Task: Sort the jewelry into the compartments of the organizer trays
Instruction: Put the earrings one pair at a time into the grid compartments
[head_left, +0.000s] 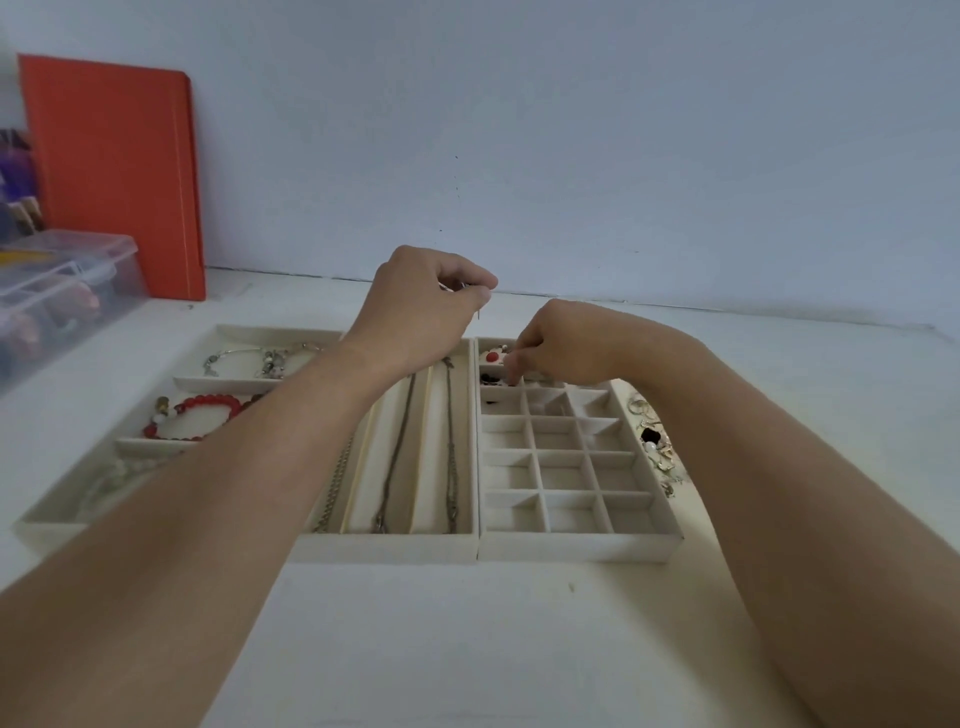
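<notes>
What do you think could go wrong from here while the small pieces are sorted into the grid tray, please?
1. The left hand pinches a small metal piece above the trays; it might drop into the necklace tray.
2. The right forearm passes close to the loose jewelry pile beside the grid tray and could sweep it.

Three trays sit side by side: the bracelet tray (197, 382) left, necklace tray (389, 545) middle, grid tray (582, 548) right.

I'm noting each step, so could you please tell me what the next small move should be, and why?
Probably the right hand lets go of its piece in the grid tray's far-left cells, where its fingertips already reach down. The left hand pinches a small earring above, likely next.
</notes>
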